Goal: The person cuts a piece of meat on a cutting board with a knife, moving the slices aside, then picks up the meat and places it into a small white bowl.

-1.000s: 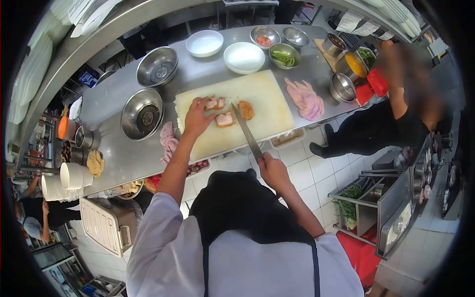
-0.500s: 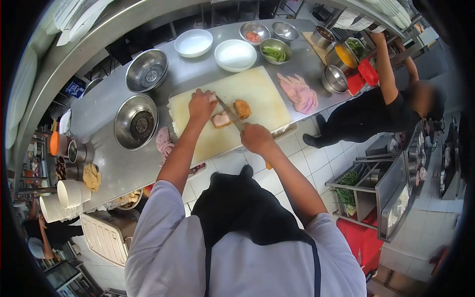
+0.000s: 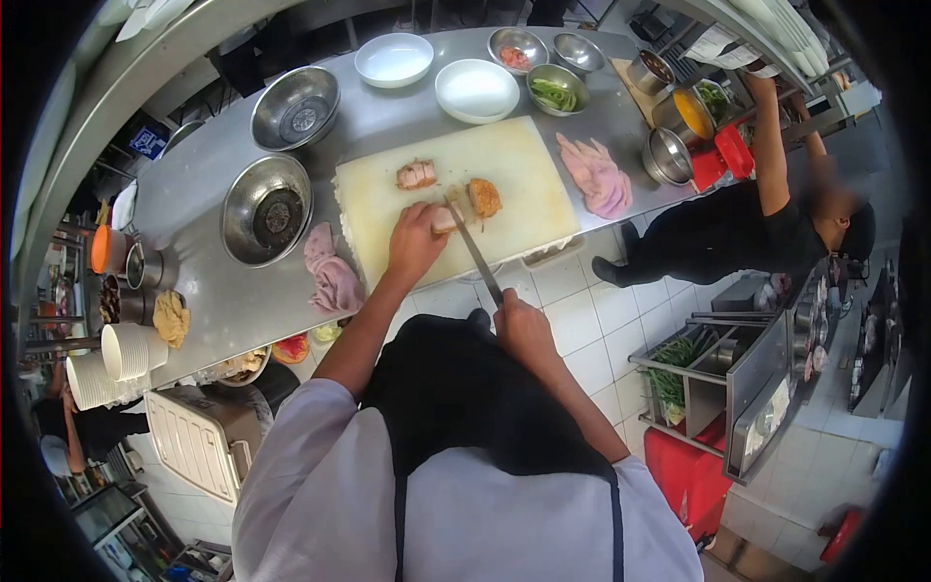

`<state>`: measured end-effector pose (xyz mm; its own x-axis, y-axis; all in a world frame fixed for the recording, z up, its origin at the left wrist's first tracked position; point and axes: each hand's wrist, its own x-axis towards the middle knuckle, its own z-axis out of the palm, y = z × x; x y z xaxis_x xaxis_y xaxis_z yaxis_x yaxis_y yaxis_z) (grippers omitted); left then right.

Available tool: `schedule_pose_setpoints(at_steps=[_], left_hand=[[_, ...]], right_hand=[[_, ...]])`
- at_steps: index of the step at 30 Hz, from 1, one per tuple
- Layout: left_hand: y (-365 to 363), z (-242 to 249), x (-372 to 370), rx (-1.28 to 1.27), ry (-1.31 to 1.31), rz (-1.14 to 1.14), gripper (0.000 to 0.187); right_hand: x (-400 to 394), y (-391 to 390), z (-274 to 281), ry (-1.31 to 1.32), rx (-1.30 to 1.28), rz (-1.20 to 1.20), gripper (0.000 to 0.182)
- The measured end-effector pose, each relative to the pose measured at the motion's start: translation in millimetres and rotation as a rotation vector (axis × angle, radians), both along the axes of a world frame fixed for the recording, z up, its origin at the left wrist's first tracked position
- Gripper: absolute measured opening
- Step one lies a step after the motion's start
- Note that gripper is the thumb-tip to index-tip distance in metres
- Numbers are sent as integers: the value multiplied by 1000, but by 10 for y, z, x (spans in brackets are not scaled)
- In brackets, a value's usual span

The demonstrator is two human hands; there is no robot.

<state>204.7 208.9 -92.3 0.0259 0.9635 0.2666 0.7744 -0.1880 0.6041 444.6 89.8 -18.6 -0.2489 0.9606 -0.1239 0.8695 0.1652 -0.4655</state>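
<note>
A pale cutting board (image 3: 529, 160) lies on the steel table with pieces of cooked meat on it. My left hand (image 3: 417, 238) is closed on a pale-sided piece of meat (image 3: 443, 220) near the board's middle. In my right hand (image 3: 524, 325) is the handle of a long kitchen knife (image 3: 475, 250), its tip beside that held piece. Sliced meat (image 3: 417, 175) sits together farther up the board. A browned chunk of meat (image 3: 484, 198) rests to the right of the blade.
Steel bowls (image 3: 268, 210) stand left of the board, white bowls (image 3: 476, 91) behind it. Pink cloths (image 3: 593, 177) lie on both sides. A bowl of green vegetables (image 3: 558, 90) is at the back. At right, a person in black (image 3: 718, 233) reaches up near pots and a red container.
My left hand has moved from the upper piece down to the nearer one, leaving cut slices behind. My right hand has drawn the knife back toward my body.
</note>
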Motion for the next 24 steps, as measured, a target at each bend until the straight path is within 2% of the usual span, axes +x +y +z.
schedule_pose_setpoints(at_steps=[9, 15, 21, 24], left_hand=[[-1, -127, 50, 121, -148, 37, 49], [0, -122, 21, 117, -163, 25, 48], [1, -154, 38, 119, -169, 41, 48], [6, -155, 30, 94, -157, 27, 48]], right_hand=[[-138, -119, 125, -150, -28, -10, 15], [-148, -103, 120, -173, 77, 43, 13], [-201, -61, 112, -213, -71, 17, 21], [-244, -57, 89, -258, -47, 36, 11]])
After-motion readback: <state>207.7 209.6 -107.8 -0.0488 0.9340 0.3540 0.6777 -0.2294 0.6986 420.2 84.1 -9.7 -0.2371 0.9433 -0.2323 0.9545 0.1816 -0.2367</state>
